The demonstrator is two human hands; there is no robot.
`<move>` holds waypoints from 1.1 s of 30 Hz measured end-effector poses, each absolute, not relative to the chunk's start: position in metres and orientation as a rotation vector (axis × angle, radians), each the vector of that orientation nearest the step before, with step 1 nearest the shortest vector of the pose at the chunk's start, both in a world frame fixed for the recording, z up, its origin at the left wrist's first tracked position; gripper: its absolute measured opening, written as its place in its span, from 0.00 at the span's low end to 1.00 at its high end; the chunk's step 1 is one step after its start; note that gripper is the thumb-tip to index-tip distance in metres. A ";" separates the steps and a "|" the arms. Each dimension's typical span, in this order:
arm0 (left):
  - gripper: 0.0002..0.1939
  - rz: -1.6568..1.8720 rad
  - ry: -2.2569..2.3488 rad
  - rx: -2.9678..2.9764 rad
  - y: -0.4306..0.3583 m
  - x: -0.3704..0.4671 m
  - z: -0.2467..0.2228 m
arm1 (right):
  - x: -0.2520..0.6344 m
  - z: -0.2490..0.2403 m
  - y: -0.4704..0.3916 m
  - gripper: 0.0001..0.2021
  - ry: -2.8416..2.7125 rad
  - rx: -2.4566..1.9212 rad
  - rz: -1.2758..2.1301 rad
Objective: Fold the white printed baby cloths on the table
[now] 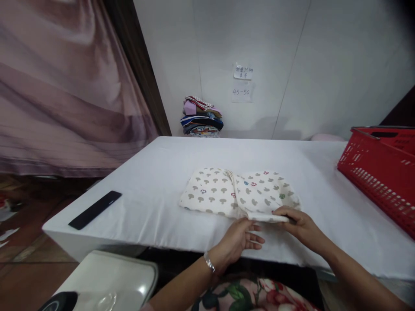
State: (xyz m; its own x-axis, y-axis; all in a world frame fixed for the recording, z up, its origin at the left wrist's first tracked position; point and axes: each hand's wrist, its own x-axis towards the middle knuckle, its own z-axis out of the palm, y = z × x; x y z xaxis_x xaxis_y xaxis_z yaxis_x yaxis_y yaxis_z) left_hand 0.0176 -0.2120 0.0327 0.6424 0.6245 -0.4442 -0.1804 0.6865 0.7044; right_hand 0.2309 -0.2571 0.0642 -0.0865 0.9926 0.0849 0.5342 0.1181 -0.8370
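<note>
A white cloth garment printed with grey mushrooms and a few coloured ones (pixel 214 190) lies spread on the white-covered table (pixel 155 172), with a gathered fold down its middle. My right hand (pixel 300 224) is closed on the near right edge of this garment, pinching it between thumb and fingers. At the near edge by the middle fold, my left hand (pixel 241 237) touches the fabric with its thumb side. Its other fingers are stretched apart below the edge. A bracelet circles my left wrist.
At the right stands a red plastic basket (pixel 379 172). A long black flat object (pixel 95 210) lies near the table's left edge. Folded clothes (pixel 202 119) are stacked at the back by the wall. A white appliance or bin (pixel 106 276) stands below left, and a pink curtain (pixel 65 86) hangs at left.
</note>
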 end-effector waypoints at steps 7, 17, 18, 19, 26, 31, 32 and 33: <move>0.20 0.603 0.584 0.571 -0.210 0.034 0.034 | 0.205 0.079 -0.251 0.13 -2.046 -1.436 0.786; 0.25 0.699 0.596 0.632 -0.215 0.033 0.038 | 0.181 0.071 -0.235 0.17 -2.008 -1.458 0.633; 0.26 0.702 0.602 0.636 -0.216 0.032 0.039 | 0.180 0.072 -0.236 0.17 -2.003 -1.451 0.641; 0.26 0.702 0.607 0.636 -0.217 0.032 0.040 | 0.178 0.072 -0.237 0.18 -1.997 -1.443 0.649; 0.22 0.746 0.550 0.612 -0.232 0.024 0.048 | 0.172 0.070 -0.262 0.15 -1.867 -1.387 0.573; 0.22 0.738 0.533 0.468 -0.231 0.017 0.047 | 0.175 0.079 -0.291 0.14 -1.911 -1.323 0.638; 0.21 0.756 0.569 0.427 -0.227 0.017 0.045 | 0.177 0.083 -0.298 0.14 -1.953 -1.322 0.668; 0.21 0.778 0.607 0.390 -0.222 0.016 0.042 | 0.181 0.087 -0.305 0.14 -1.984 -1.328 0.697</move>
